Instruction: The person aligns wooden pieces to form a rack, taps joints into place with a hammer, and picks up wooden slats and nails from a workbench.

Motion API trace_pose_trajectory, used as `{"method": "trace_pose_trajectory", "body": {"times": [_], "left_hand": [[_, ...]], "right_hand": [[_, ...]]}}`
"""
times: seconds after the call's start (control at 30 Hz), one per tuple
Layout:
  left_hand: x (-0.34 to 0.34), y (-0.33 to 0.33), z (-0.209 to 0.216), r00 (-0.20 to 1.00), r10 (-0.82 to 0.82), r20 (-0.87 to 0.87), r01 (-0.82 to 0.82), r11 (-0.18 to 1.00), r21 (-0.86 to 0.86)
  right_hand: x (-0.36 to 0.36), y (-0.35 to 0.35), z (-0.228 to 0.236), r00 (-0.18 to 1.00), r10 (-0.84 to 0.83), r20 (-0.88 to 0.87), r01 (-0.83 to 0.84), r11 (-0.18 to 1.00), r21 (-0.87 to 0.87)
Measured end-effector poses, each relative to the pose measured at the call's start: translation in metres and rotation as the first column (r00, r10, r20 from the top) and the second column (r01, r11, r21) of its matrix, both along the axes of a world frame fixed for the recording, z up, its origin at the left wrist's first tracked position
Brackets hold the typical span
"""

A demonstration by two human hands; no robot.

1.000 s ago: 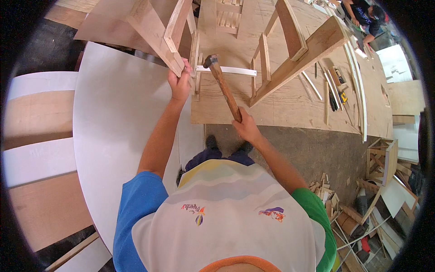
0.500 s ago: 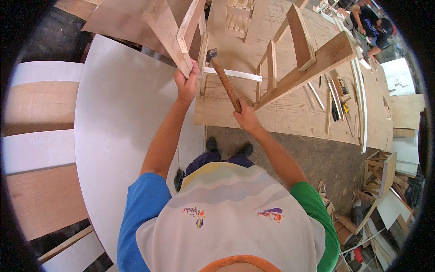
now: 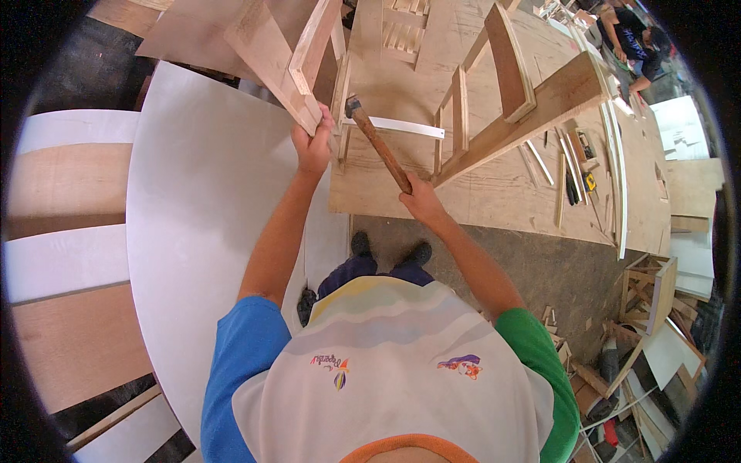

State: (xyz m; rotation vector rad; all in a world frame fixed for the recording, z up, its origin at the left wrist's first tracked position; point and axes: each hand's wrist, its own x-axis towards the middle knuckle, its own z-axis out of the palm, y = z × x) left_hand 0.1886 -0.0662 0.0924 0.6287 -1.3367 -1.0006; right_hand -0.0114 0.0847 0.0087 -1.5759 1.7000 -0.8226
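Observation:
My left hand (image 3: 312,147) is closed round the near end of a wooden frame leg (image 3: 270,65), whose far part runs up out of view. In my right hand (image 3: 421,199) is the handle of a hammer (image 3: 378,142); its metal head points away and to the left, beside the wooden frame. A thin white strip (image 3: 401,126) lies behind the hammer, reaching toward a second wooden part of the frame (image 3: 526,117) with a long slanted leg. All of this is over a plywood worktable (image 3: 370,185).
A large white panel (image 3: 208,216) spreads at the left, with stacked boards (image 3: 69,185) beyond. Strips, a yellow tape measure (image 3: 590,181) and a small box (image 3: 585,147) lie on the table at right. Wood scraps (image 3: 617,370) pile at lower right; a person (image 3: 627,35) crouches far right.
My left hand and the frame leg have shifted slightly left and nearer to me. The hammer head has dropped a little nearer and to the left.

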Motion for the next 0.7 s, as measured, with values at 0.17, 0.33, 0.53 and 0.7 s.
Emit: {"method": "trace_pose_trajectory", "body": {"times": [0.17,0.33,0.53,0.7], "left_hand": [[-0.001,0.002,0.003,1.0,0.018,0.014,-0.018,1.0,-0.019],[0.0,0.0,0.004,1.0,0.009,0.018,-0.008,0.998,-0.07],[-0.001,0.002,0.009,0.999,0.01,0.036,-0.008,0.999,-0.037],[0.001,0.001,0.008,1.0,-0.022,0.007,0.023,0.999,-0.036]], "right_hand": [[-0.002,0.002,0.008,0.997,-0.039,0.067,0.04,0.999,-0.023],[-0.008,0.002,-0.008,1.0,-0.011,0.007,0.012,0.997,-0.079],[-0.008,0.001,-0.007,1.0,-0.006,-0.027,0.006,1.0,-0.018],[-0.006,0.003,-0.013,0.999,-0.029,0.046,0.034,0.993,-0.11]]}}
